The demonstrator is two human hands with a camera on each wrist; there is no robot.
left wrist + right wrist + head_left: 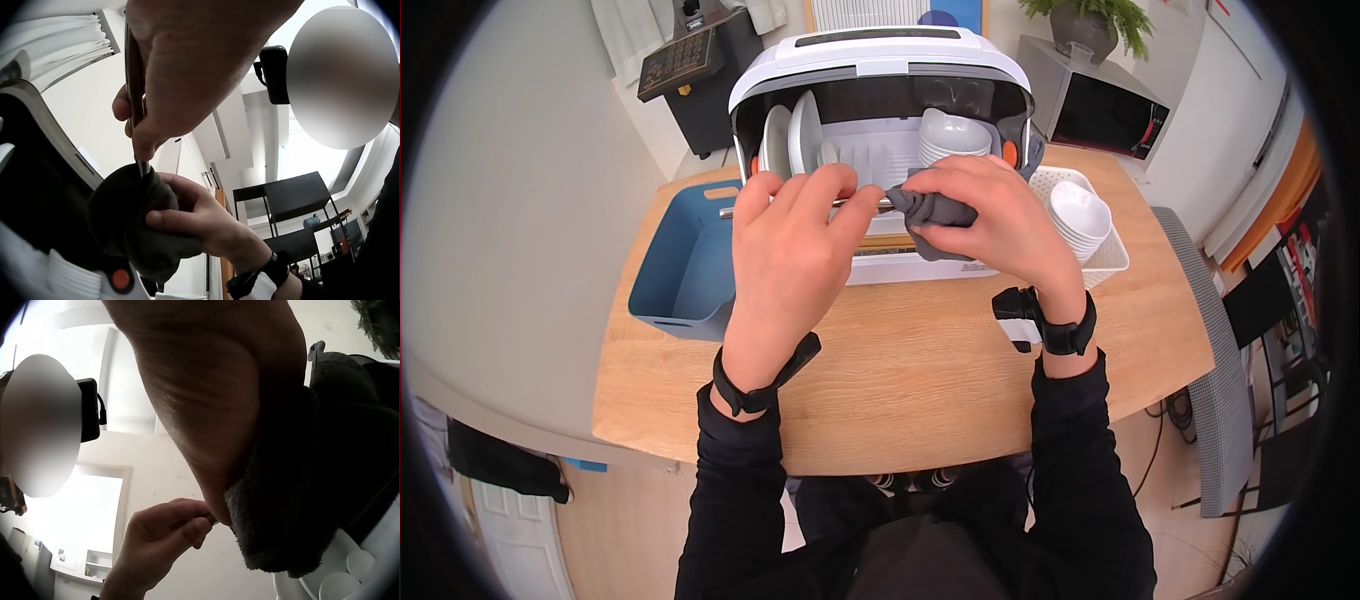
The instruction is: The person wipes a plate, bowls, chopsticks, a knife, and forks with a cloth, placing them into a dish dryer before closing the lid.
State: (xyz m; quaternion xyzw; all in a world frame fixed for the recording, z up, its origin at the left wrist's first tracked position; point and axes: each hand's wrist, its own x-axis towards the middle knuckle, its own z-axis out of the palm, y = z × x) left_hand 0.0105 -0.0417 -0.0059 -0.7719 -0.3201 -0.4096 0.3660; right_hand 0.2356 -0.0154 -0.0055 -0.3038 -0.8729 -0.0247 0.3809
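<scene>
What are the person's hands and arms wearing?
Both arms have long black sleeves, wrinkled near the cuffs. Black wrist straps carry small black devices, the right one with a white patch. The left hand and right hand are ungloved.

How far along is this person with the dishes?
Partway, perhaps; the order of work isn't certain. Possibly done: white bowls stacked in the white basket. In hand: the left hand grips a slim metal utensil, its end against the gray cloth in the right hand. Possibly left: plates and other bowls in the open cabinet.
</scene>
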